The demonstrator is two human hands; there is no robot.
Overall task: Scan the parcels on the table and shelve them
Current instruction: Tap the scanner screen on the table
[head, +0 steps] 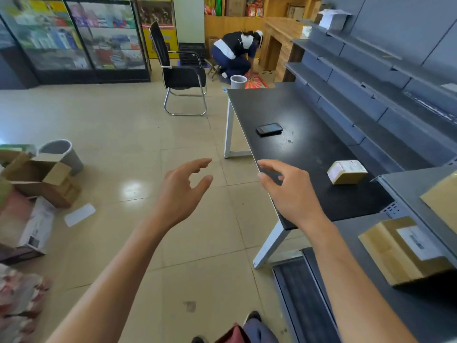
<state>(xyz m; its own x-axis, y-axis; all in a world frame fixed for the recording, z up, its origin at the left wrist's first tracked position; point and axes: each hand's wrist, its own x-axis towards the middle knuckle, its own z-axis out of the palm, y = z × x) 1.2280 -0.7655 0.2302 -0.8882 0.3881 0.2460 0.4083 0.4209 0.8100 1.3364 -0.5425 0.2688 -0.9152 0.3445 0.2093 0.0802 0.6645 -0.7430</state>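
both hands are out in front, empty, fingers loosely spread: the left hand (183,191) hangs over the tiled floor (128,125), the right hand (289,191) over the near long edge of the black surface (291,112), its fingertips above the rim. the surface is matt black on white legs and runs away from the person, its far long side against grey shelves (371,78). one small parcel (346,172), brown with a white label, lies on the surface near the shelf side, just past the right hand. a dark phone (269,129) lies flat farther along, well apart from the parcel. at right, closer in, a bigger labelled box (400,253) sits on a lower grey shelf, with another box (442,196) on the shelf above it. the floor to the left of the surface is wide and open up to a black chair (183,75) and glass cabinets (74,35). at far left lie open cartons (37,177), a grey bin (61,154) and a sheet of paper (79,214). beyond the far end of the surface stands a second bin (238,81), and a person (237,53) crouches there
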